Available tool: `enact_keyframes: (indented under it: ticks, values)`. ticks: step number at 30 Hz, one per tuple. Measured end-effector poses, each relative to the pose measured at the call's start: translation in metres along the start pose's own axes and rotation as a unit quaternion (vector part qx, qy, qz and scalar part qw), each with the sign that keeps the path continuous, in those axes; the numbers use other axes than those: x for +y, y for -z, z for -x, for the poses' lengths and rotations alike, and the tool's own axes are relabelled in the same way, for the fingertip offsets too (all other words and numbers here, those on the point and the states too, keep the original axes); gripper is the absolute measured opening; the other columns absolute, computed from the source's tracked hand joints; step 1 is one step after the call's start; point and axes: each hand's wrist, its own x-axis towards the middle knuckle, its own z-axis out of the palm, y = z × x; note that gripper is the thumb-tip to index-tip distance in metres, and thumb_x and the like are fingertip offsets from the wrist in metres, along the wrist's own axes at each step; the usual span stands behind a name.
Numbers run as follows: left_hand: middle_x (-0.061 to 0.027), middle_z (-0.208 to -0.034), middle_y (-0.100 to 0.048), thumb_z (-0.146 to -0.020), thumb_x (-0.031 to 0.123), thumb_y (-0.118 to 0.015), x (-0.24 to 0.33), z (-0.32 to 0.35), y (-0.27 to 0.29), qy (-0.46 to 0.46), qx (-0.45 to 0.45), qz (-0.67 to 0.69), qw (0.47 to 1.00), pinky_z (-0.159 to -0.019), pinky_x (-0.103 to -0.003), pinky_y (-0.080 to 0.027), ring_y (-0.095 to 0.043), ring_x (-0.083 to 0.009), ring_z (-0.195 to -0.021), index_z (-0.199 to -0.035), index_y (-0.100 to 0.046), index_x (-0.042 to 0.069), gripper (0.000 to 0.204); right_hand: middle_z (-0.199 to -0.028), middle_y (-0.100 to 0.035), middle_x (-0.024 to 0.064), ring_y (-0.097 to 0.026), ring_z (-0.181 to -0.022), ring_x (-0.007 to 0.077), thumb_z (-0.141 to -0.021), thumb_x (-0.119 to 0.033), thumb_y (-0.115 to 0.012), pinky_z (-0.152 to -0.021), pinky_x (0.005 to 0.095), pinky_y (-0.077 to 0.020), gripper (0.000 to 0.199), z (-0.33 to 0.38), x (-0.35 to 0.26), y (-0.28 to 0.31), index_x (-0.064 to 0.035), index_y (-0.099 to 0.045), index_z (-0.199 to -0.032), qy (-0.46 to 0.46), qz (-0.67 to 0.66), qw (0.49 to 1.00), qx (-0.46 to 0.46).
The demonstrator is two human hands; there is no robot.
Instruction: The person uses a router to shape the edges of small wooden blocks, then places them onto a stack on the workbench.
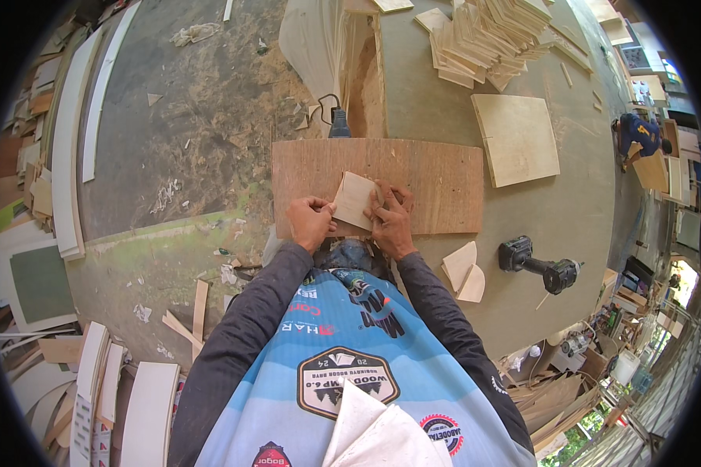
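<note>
A: Plywood square (pixel 356 199), small and pale, is sitting tilted on the brown board (pixel 436 183). We are seeing it rotated like a diamond, one corner toward the body, the opposite corner pointing away up the board.

B: Hands on both sides?

A: Yes. The left hand (pixel 310 222) is pinching its left edge, fingers curled, thumb near the lower left corner. The right hand (pixel 392 223) is pressing on the right edge, fingers spread over the piece and onto the board. Both grips are closed on the square; neither is released.

B: Which one is nearer?

A: We are judging them about equal. The square is lying between the two grips, slightly above them in the picture, so away from the body. Being roughly square it has no clear long axis; its diagonal is running near-to-far.

B: And the board itself?

A: It is lying crosswise on the grey tabletop (pixel 568 218), its long side left to right, near edge just in front of the torso. A power tool (pixel 539 267) is resting on the tabletop well to the right of the right hand, with pale curved offcuts (pixel 464 272) between them. A larger pale panel (pixel 516 138) is lying beyond the board's right end.
</note>
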Motion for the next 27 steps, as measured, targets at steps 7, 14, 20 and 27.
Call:
enact_keyframes:
  ticks: [7, 14, 20, 27]
  values:
    - [-0.0105, -0.07, -0.07, -0.091, 0.001, -0.075, 0.0004, -0.0001, -0.0004, 0.002, 0.002, 0.004, 1.0, -0.045, -0.029, -0.057, -0.069, -0.0162, -0.052, -0.091, -0.072, -0.01, 0.011, -0.153, -0.057, 0.0016, -0.045, -0.131, 0.0321, -0.085, -0.012, -0.08, -0.109, 0.0476, -0.0336, 0.039, -0.0004, -0.0044, 0.0013, -0.0121, -0.078, -0.124, -0.004, 0.007, 1.0, 0.007]
    - [-0.0106, -0.069, -0.07, -0.091, 0.001, -0.075, 0.0012, -0.001, -0.0003, 0.0, -0.005, 0.009, 1.0, -0.044, -0.029, -0.057, -0.068, -0.0158, -0.051, -0.09, -0.072, -0.01, 0.011, -0.153, -0.058, 0.0032, -0.045, -0.129, 0.0328, -0.084, -0.011, -0.08, -0.11, 0.0476, -0.0332, 0.037, -0.0006, -0.0079, 0.0013, -0.0096, -0.079, -0.121, -0.008, 0.011, 1.0, 0.011]
    - [-0.0103, -0.069, -0.069, -0.091, 0.001, -0.076, 0.0011, -0.0022, -0.0001, -0.002, -0.004, 0.009, 1.0, -0.044, -0.029, -0.056, -0.068, -0.0157, -0.05, -0.09, -0.071, -0.01, 0.012, -0.153, -0.058, 0.0042, -0.045, -0.129, 0.0328, -0.084, -0.011, -0.08, -0.11, 0.0476, -0.033, 0.037, 0.0001, -0.0071, -0.0019, -0.0097, -0.079, -0.121, -0.015, 0.001, 1.0, 0.015]
    - [-0.0102, -0.068, -0.069, -0.09, 0.001, -0.076, 0.0008, -0.0042, 0.0006, -0.003, -0.002, 0.003, 1.0, -0.044, -0.029, -0.055, -0.068, -0.016, -0.05, -0.09, -0.072, -0.01, 0.012, -0.153, -0.058, 0.005, -0.046, -0.129, 0.033, -0.084, -0.01, -0.08, -0.11, 0.0476, -0.033, 0.037, 0.0002, -0.0088, -0.0024, -0.0091, -0.079, -0.121, -0.022, -0.008, 1.0, 0.016]
